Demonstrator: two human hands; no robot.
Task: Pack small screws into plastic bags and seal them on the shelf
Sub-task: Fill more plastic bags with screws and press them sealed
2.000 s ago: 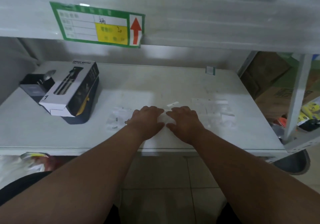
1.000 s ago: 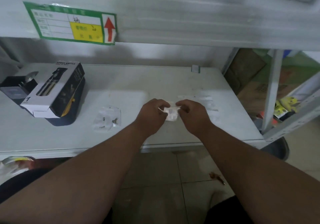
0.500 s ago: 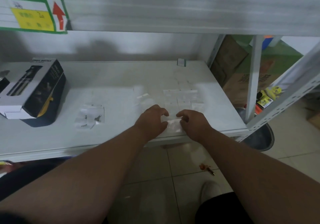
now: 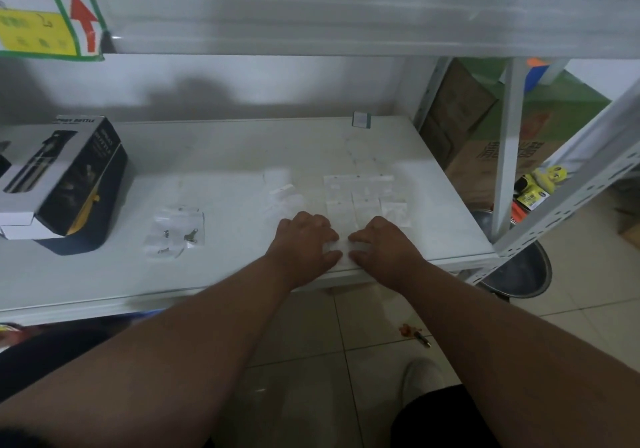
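Observation:
A small clear plastic bag (image 4: 343, 250) lies near the front edge of the white shelf (image 4: 242, 156). My left hand (image 4: 304, 241) and my right hand (image 4: 382, 243) both press on it, fingertips meeting at its middle. Whether screws are inside this bag is hidden. To the left lie clear bags with small screws (image 4: 176, 231) in them. Behind my hands, several empty flat bags (image 4: 363, 193) sit in rows, and a loose crumpled bag (image 4: 282, 194) rests further left.
A black and white spray bottle box (image 4: 65, 180) stands at the left of the shelf. A green label with a red arrow (image 4: 48, 19) hangs on the upper shelf beam. Shelf uprights (image 4: 505, 146), cardboard boxes and a dark bucket (image 4: 519, 271) are to the right.
My hands held the bag lifted between them, then lowered it to the shelf's front edge and now press it flat. My view has swung to the right.

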